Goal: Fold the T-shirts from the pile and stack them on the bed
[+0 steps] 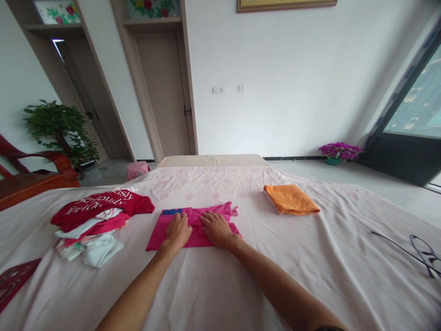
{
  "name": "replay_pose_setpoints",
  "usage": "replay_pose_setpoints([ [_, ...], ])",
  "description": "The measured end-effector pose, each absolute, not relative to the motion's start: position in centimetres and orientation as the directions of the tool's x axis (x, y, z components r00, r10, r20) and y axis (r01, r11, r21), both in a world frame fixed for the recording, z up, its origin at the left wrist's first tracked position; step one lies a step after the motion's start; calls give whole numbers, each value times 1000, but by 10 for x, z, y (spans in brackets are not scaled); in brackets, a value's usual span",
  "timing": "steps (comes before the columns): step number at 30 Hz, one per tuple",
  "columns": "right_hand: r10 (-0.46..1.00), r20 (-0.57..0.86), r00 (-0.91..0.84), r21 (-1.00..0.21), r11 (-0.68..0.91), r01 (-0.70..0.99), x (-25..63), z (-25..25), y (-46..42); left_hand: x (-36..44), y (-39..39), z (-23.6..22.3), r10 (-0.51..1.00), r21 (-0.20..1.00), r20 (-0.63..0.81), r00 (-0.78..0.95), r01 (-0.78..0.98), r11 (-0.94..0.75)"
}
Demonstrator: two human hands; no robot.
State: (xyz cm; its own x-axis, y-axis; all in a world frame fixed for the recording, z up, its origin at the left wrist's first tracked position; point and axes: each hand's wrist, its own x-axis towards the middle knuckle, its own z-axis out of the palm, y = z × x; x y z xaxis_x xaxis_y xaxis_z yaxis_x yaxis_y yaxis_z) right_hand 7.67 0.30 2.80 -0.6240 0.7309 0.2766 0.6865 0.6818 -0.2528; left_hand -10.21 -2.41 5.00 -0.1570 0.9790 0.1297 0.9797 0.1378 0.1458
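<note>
Indoors, white wall ahead, right hand spread on pink garment over pale cloth; left hand curled, pinch unclear.

Setting: a home interior, most likely a main living room. Reference: the broad surface under a pale, flower-patterned cloth; bed or table, cannot tell. Beyond its far edge: white wall with wall plates and the lower edge of a gilt frame. Beyond it to the left: two brown interior doors under floral panels. Off its left side — carved wooden armchair, leafy houseplant, pink stool. Beyond it to the right: purple flowers and a dark-framed door or window with patterned curtain. On it: everyday clothes, eyeglasses — domestic items.
</note>
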Motion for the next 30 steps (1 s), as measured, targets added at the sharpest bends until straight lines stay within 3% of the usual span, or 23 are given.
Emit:
replay_pose_setpoints([
  [14,729,307,-611,-258,682,684,77,26,1,-111,-7,59,965,223,205,-161,968,114],
  [20,722,317,-615,-247,689,682,77,28,0,-95,-15,40,973,271,220,-71,962,9],
  [26,704,359,-613,-249,705,664,78,27,-3,-110,-28,9,952,208,253,174,951,-230],
  [30,658,296,-692,-261,753,604,77,28,-4,-133,-23,11,961,378,197,194,889,-257],
])
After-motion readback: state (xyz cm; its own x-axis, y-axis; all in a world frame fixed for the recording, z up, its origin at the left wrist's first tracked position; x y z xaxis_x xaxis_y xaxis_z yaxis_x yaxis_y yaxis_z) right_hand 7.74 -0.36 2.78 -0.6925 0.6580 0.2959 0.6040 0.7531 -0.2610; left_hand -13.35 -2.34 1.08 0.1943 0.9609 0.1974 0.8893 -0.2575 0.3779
